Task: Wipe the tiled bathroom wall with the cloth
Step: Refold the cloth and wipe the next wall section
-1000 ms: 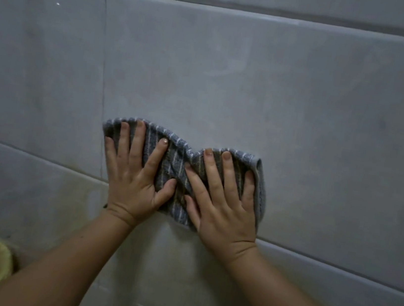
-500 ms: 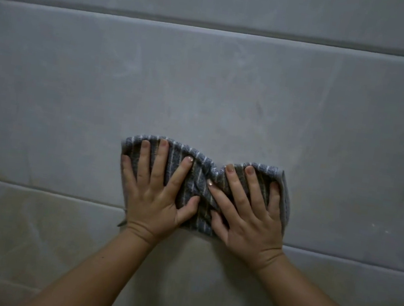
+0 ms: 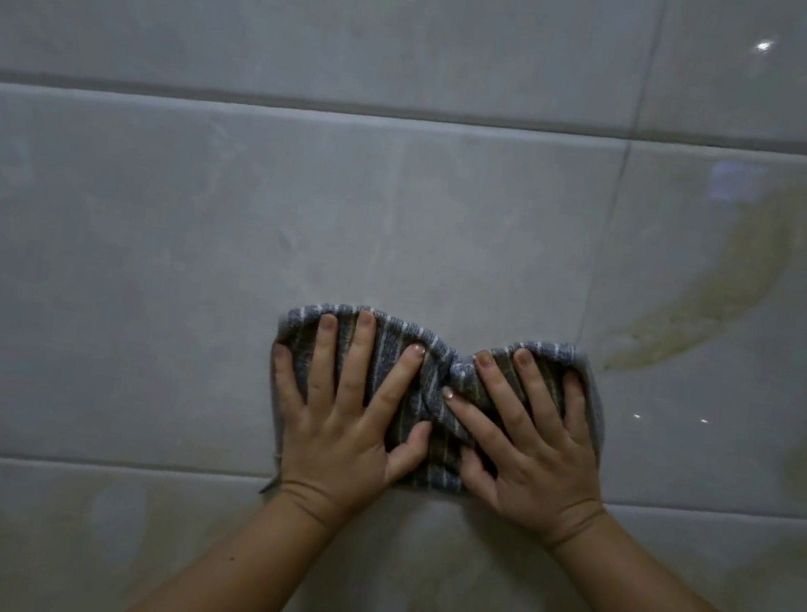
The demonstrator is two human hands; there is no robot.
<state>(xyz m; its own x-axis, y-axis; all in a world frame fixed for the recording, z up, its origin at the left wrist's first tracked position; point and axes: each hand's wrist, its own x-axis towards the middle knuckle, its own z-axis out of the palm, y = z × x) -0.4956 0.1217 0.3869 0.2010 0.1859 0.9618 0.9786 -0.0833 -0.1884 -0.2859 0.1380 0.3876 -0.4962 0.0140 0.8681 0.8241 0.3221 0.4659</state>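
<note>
A grey cloth with pale stripes (image 3: 433, 387) lies bunched flat against the grey tiled wall (image 3: 191, 250). My left hand (image 3: 348, 427) presses its left half with fingers spread. My right hand (image 3: 536, 454) presses its right half the same way, thumbs nearly meeting at the middle fold. Both palms cover most of the cloth; only its top edge, its centre and its side edges show. The cloth's lower edge sits just above a horizontal grout line (image 3: 109, 469).
A yellowish curved stain (image 3: 717, 308) marks the glossy tile just right of the cloth, beyond a vertical grout seam (image 3: 602, 261). Another horizontal grout line (image 3: 264, 102) runs above. Light glints at the upper right (image 3: 764, 45).
Both hands have slid the cloth to the right along the wall. The yellow bin at the lower left has left the view, and the stain has come in at the right.
</note>
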